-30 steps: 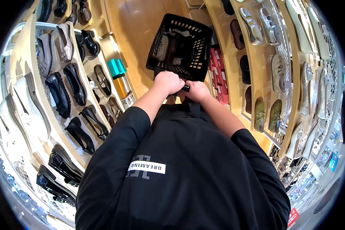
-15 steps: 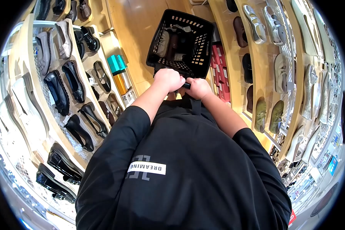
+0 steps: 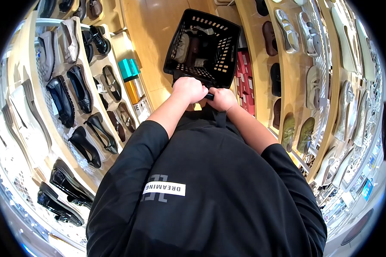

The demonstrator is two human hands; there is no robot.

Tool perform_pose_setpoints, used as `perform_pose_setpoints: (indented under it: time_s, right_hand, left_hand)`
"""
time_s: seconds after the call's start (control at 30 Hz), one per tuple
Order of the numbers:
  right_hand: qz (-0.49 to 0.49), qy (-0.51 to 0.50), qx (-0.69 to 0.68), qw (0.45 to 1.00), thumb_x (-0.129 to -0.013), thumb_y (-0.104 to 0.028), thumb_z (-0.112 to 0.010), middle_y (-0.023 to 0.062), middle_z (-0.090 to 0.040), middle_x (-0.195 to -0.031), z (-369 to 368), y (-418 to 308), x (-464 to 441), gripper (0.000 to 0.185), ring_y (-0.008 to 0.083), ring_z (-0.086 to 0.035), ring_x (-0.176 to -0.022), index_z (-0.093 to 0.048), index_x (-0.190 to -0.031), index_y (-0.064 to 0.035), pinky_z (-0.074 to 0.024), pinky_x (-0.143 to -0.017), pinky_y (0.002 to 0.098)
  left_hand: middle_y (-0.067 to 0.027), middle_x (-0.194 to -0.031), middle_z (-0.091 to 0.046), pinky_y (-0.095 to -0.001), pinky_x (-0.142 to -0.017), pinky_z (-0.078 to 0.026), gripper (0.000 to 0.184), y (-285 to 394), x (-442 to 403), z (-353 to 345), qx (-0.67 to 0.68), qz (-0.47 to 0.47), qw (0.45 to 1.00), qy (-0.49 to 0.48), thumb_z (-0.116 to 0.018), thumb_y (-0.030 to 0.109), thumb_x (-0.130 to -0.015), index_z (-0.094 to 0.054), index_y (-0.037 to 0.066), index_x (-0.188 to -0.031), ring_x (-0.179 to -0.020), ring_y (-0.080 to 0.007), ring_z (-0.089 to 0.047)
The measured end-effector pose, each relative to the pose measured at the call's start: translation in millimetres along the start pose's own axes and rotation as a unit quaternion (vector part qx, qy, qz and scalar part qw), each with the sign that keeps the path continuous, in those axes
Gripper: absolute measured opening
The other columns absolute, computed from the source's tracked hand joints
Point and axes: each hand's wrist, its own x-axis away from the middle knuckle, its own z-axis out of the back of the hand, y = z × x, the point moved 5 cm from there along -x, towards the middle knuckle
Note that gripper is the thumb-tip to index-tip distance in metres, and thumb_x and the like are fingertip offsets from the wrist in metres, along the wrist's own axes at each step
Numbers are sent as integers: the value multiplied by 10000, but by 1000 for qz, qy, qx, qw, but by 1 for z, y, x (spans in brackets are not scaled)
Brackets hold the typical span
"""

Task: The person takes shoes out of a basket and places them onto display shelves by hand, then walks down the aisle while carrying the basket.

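Note:
Both fists are wrapped round the black handle (image 3: 209, 96) at the near side of a black plastic shopping basket (image 3: 231, 47). My left hand (image 3: 189, 89) is closed on its left part, and my right hand (image 3: 222, 99) is closed on it just to the right. A short piece of handle shows between them. The basket has slotted walls and is in front of me over the floor. Inside it lie a pale shoe-like item (image 3: 182, 48) and a dark reddish-brown item (image 3: 193, 50); their exact kinds are hard to make out in the shadow.
Shoe shelves line both sides: black flats (image 3: 62, 101) on the left, olive shoes (image 3: 306, 135) and silver shoes (image 3: 287, 31) on the right. A teal box (image 3: 128, 69) sits low left, red boxes (image 3: 245, 81) low right. Wooden floor (image 3: 152, 25) runs between.
My hands keep the same grip and the basket stays in front of me. The shelves on both sides have shifted slightly in view, the right-hand olive shoes a little downward and left.

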Motion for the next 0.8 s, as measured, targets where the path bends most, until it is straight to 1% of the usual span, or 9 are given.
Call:
perform_pose_setpoints:
  time_s: [0.47, 0.8]
  right_hand:
    - [-11, 10, 10, 1000, -862, -464, -747, 149, -782, -971, 0, 0, -2, 399, 334, -757, -928, -702, -1056, -118, -597, -856, 442]
    - [-20, 8, -1, 1000, -841, -426, -751, 154, -780, -978, 5, -4, 0, 389, 336, -752, -946, -711, -1067, -112, -593, -873, 443]
  left_hand:
    - [-164, -1066, -782, -454, -923, -580, 528, -2, -2, 0, -13, -6, 1000, -3, -419, 403, -978, -816, 54, -976, -1030, -319, -742]
    - [-160, -1071, -783, -453, -927, -579, 531, -2, -1, -1, -17, -8, 1000, 7, -419, 409, -980, -816, 56, -984, -1033, -316, -742]
